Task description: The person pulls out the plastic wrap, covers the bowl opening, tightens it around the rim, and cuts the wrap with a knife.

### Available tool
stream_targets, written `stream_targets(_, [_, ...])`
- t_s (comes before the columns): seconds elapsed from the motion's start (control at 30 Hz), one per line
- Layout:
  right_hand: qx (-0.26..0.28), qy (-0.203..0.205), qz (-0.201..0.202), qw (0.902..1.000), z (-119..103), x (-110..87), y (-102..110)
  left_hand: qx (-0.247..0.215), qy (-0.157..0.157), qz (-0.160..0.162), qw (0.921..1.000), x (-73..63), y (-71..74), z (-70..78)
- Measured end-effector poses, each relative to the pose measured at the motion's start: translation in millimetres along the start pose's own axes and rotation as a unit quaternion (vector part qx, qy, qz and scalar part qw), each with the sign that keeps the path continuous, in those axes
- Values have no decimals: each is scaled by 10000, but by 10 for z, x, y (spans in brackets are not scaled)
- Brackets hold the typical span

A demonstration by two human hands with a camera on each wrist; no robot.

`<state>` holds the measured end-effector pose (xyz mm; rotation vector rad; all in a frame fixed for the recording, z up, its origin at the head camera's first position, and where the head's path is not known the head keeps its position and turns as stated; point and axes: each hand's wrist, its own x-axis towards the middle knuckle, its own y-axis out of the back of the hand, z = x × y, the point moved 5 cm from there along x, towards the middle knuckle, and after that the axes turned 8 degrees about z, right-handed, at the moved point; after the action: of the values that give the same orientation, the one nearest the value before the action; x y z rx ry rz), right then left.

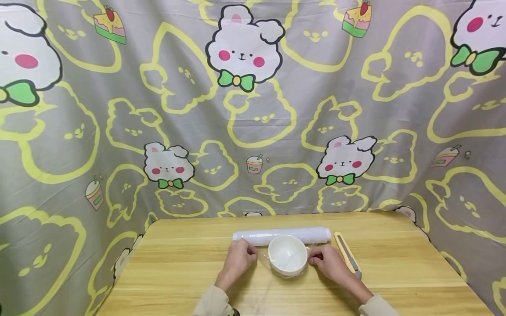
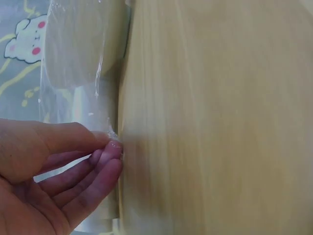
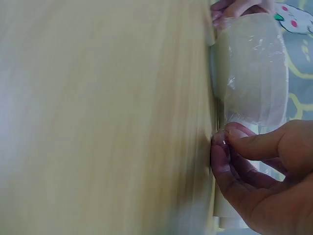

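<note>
A white bowl (image 1: 287,255) stands upright on the table, with clear plastic wrap (image 3: 257,73) stretched over its mouth and down its side. To the left of the bowl, my left hand (image 1: 239,258) pinches an edge of the wrap between thumb and fingertips, as the left wrist view shows. On the other side my right hand (image 1: 330,262) pinches the wrap's opposite edge, low near the tabletop. Just behind the bowl lies a roll of plastic wrap (image 1: 253,237), partly hidden by the bowl and the left hand.
A yellow utility knife (image 1: 345,250) lies to the right of the bowl, its grey end behind the right forearm. The wooden table (image 1: 182,259) reaches back to a grey patterned curtain (image 1: 272,131), which hangs along the back and both sides.
</note>
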<state>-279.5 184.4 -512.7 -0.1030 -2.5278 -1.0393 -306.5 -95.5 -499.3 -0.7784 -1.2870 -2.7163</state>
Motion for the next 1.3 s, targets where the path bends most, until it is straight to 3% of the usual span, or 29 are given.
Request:
stream_targets(0.23, [1130, -669, -275, 9910, 73, -29, -64, -1140, 482, -25, 9923, -10, -128, -74])
stream_targets(0.3, [1801, -914, -439, 9784, 93, -47, -91, -1623, 661, -124, 9844, -24, -169, -88])
stream_targets(0.37, [2559, -1260, -605, 9565, 114, -70, -117, -2133, 860, -242, 9729, -44, -209, -94])
stream_targets(0.47, [3464, -1791, -749, 9178, 140, -102, -140, -3021, 1241, -520, 9437, -72, -265, -85])
stream_targets(0.67, [4140, -2468, -947, 8710, 153, -163, -159, -4743, 2140, -1206, 8454, -161, -372, -92])
stream_targets(0.8, [4525, -2718, -1138, 8417, 124, -193, -163, -5313, 2403, -1540, 7977, -203, -421, -108])
stream_targets(0.93, [4671, -2874, -1266, 8266, 108, -209, -153, -5589, 2577, -1687, 7699, -217, -458, -98])
stream_targets(1.1, [4847, -2937, -1362, 8126, 81, -236, -132, -5763, 2655, -1690, 7542, -244, -456, -74])
stream_targets(1.2, [4998, -2927, -1383, 8034, 53, -240, -125, -5889, 2750, -1707, 7406, -261, -443, -50])
stream_targets(1.3, [5083, -2887, -1412, 7989, 27, -229, -123, -5910, 2797, -1770, 7356, -265, -429, -12])
